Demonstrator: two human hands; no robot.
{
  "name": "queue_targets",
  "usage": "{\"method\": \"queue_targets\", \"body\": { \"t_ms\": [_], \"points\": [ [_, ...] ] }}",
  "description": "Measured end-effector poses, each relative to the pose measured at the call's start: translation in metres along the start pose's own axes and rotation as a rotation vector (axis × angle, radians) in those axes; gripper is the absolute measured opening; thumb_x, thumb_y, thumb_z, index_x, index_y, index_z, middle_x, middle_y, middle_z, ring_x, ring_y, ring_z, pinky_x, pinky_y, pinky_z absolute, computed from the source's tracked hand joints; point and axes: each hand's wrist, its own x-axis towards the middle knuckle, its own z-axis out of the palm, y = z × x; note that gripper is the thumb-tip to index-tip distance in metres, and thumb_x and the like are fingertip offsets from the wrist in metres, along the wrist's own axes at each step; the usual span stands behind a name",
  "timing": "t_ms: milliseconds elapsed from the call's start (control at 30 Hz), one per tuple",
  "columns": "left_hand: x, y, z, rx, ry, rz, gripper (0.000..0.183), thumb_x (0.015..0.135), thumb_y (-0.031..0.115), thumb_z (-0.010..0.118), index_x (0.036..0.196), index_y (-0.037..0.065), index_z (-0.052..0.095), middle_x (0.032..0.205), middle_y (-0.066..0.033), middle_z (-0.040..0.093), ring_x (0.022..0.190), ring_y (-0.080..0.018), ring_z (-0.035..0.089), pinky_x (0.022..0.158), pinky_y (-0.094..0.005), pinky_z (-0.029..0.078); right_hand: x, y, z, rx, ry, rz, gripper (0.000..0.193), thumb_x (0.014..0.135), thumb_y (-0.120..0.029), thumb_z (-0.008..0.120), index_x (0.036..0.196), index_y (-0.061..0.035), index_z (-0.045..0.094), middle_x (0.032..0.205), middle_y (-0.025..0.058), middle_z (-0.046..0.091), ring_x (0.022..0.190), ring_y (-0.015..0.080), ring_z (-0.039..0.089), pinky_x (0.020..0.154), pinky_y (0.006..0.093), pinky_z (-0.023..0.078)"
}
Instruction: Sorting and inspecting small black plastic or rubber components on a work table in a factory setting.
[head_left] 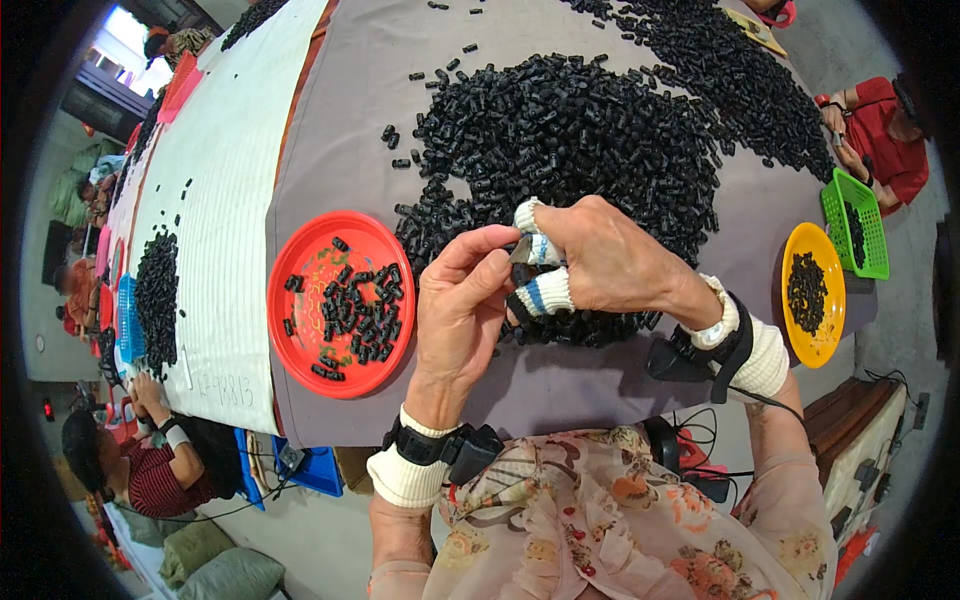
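Note:
My left hand (458,300) is closed in a pinch, thumb and forefinger together, beside my right fingertips. What it pinches is too small and covered to make out. My right hand (612,258) is also closed, with white cloth sleeves on its thumb and a finger. A thin, flat grey piece (520,250), perhaps a blade, shows between the two hands at the right fingertips. Both hands are over the near edge of a big heap of small black plastic pieces (560,140). Left of them, a red plate (290,350) holds more such pieces.
A yellow plate (822,345) and a green basket (875,235) with black pieces stand at the right. Another heap (740,90) spreads at the back right, near a person in red (890,140). Other people sit left along a white-covered table (225,200). Wrist straps trail cables.

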Motion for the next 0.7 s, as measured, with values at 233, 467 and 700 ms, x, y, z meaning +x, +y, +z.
{"method": "queue_targets", "body": {
  "t_ms": [233,467,700],
  "points": [
    [0.000,-0.002,0.003,0.060,0.021,0.036,0.020,0.083,0.003,0.059,0.102,-0.002,0.058,0.090,-0.0052,0.061,0.077,-0.0094,0.057,0.071,-0.0230,0.047,-0.002,0.007,0.005,-0.074,0.001,-0.019,0.037,0.068,-0.026,0.070,0.074,0.0043,0.049,0.057,0.0196,0.054,0.055,0.0381,0.057,0.050,0.0415,0.043],
    [0.002,-0.002,0.003,-0.006,-0.008,0.010,0.020,0.082,0.003,0.060,0.102,-0.001,0.059,0.090,-0.0041,0.061,0.076,-0.0088,0.056,0.070,-0.0222,0.046,-0.004,0.002,-0.003,0.097,0.008,-0.016,0.041,0.066,-0.029,0.073,0.072,0.0034,0.049,0.058,0.0188,0.054,0.054,0.0351,0.057,0.049,0.0386,0.042],
    [0.001,-0.003,0.003,-0.008,-0.005,-0.003,0.020,0.082,0.004,0.060,0.101,0.000,0.059,0.089,-0.0035,0.061,0.076,-0.0081,0.056,0.070,-0.0224,0.046,-0.003,0.000,-0.004,0.046,-0.008,0.004,0.040,0.064,-0.029,0.074,0.072,0.0035,0.050,0.057,0.0183,0.055,0.053,0.0328,0.058,0.049,0.0374,0.042]
  ]
}}
